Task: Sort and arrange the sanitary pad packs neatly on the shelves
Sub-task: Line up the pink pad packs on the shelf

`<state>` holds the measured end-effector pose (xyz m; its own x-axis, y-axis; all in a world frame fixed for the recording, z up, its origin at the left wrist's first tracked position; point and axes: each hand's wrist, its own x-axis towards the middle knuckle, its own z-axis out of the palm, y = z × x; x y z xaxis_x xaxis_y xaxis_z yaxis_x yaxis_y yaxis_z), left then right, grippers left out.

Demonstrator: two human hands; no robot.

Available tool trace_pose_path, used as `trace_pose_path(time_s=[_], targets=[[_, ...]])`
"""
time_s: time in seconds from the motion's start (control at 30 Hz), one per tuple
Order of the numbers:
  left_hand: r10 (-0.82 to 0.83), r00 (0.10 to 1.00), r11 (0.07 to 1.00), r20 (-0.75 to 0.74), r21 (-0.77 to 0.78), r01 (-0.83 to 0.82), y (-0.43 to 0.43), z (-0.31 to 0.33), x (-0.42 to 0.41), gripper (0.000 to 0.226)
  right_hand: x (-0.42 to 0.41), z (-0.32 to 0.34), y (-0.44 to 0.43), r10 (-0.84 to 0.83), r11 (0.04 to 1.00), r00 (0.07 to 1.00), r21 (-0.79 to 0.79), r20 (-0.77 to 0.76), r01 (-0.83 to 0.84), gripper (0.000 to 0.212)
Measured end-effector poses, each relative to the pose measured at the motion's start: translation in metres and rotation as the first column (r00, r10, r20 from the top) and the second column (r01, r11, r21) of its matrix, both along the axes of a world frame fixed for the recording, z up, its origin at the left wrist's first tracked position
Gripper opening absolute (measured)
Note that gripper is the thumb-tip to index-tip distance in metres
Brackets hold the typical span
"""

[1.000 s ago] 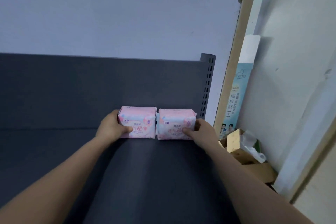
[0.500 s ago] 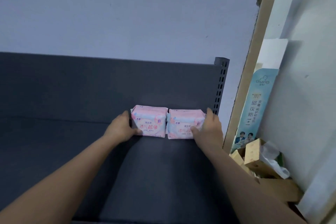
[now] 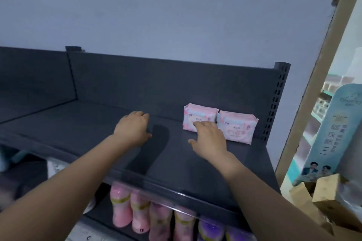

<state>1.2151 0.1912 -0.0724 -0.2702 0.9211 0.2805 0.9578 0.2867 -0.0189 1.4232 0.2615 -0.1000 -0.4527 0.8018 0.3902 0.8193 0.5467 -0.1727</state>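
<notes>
At centre-left of the frame, above the dark shelf [image 3: 78, 123]: found the left hand [image 3: 133, 130] palm down, fingers loosely spread, gripping nothing. Noted as changed from half a second earlier, when it pressed the outer left side of the pair of packs; now well apart from them. Right of centre: found the right hand [image 3: 208, 139] also off its former place at the pair's right flank, fingers straight, thumb splayed, holding nothing. Fingertips overlap the lower front of the left pack [image 3: 199, 112]; cannot tell whether touching or just in front. Further right: recorded the left pack and the right pack [image 3: 237, 127] upright, side by side and touching, at the rear of the shelf near the perforated upright [image 3: 274, 103], the right one sitting slightly forward. Judged this pair placed and squared, both hands freed for further stock. Noted much bare shelf leftward for later packs. At bottom centre: sighted pink packs [image 3: 137, 211] ranked on the lower shelf. At far right: cardboard boxes [image 3: 321, 188] below a teal display board [image 3: 333, 133].
</notes>
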Motion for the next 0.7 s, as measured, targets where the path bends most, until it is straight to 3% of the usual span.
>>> trace_pose_path(time_s=[0.17, 0.4, 0.7], targets=[[0.139, 0.988, 0.99, -0.069, 0.015, -0.138, -0.068, -0.002, -0.04, 0.058, -0.056, 0.0, -0.035, 0.185, 0.982, 0.98, -0.054, 0.076, -0.181, 0.054], [0.354, 0.927, 0.934, -0.12, 0.0, -0.357, -0.167, -0.008, -0.098, 0.054, -0.139, 0.006, -0.094, 0.434, 0.9, 0.899, -0.073, 0.053, -0.43, 0.051], [0.591, 0.804, 0.801, -0.061, -0.075, -0.594, -0.292, -0.02, -0.175, 0.052, -0.252, -0.003, -0.179, 0.632, 0.775, 0.764, -0.096, 0.134, -0.624, 0.045]])
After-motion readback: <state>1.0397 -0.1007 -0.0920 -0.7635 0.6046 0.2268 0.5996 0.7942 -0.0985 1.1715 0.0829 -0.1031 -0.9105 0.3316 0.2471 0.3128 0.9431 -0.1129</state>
